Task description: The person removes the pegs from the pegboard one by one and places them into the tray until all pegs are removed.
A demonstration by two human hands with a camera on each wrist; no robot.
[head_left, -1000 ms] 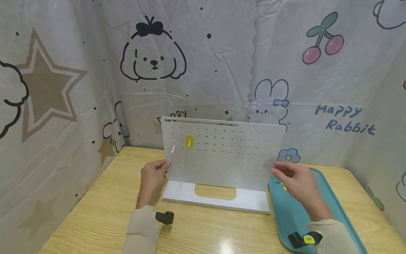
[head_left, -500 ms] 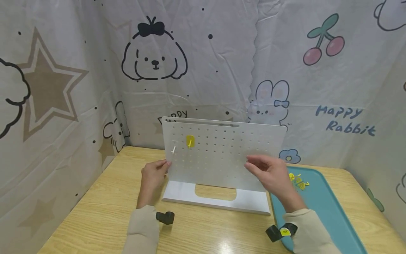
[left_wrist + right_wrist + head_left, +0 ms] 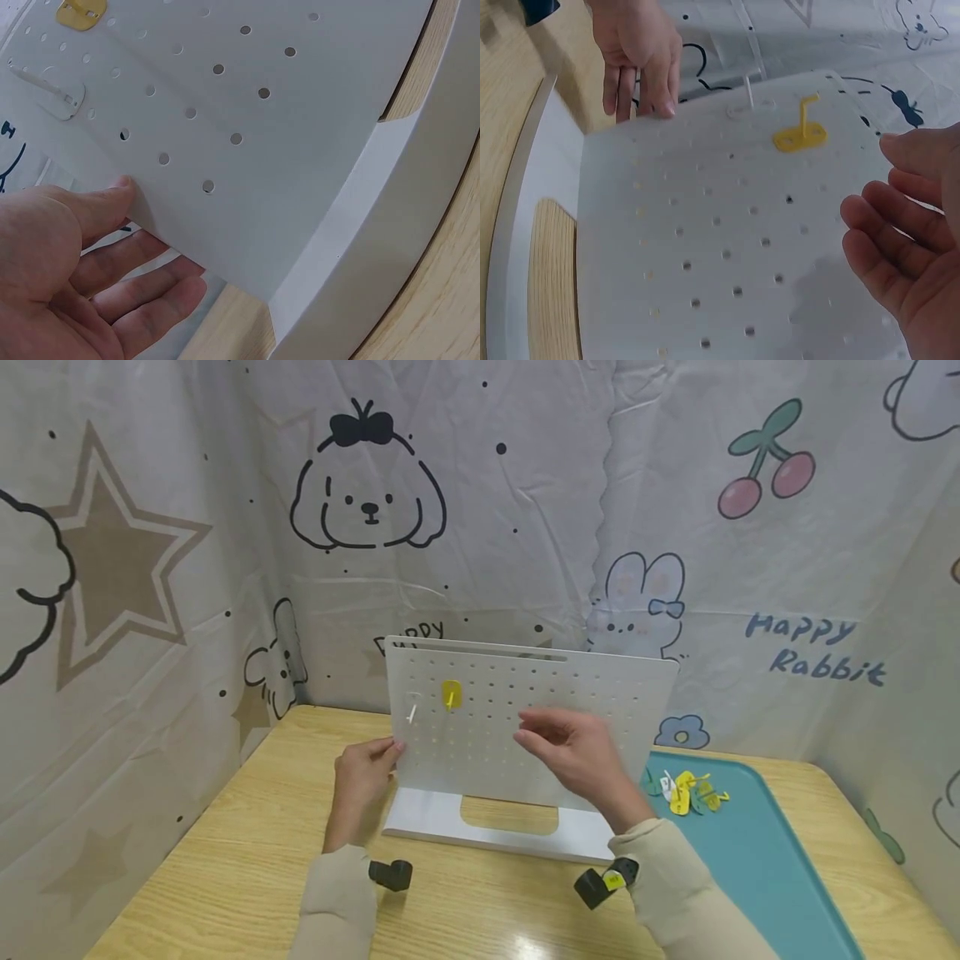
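Observation:
A white pegboard (image 3: 480, 743) stands upright on its white base (image 3: 427, 814), tilted slightly. My left hand (image 3: 363, 770) grips the board's left edge; in the left wrist view the thumb (image 3: 105, 202) lies on the front face and the other fingers sit behind. My right hand (image 3: 573, 752) hovers in front of the board, right of its middle. Its thumb and fingers are bent loosely and apart, with nothing visible between them in the right wrist view. A yellow hook (image 3: 451, 695) and a white hook (image 3: 412, 712) are fixed at the board's upper left.
Right of the board lies a teal tray (image 3: 765, 868). Yellow, white and green hooks (image 3: 681, 793) are heaped at its far left part. A wooden table (image 3: 247, 860) carries everything, with a printed curtain (image 3: 525, 527) behind and at the sides.
My right hand has moved left from beside the board's right edge to in front of it, uncovering the hooks on the tray. My left hand stays on the left edge.

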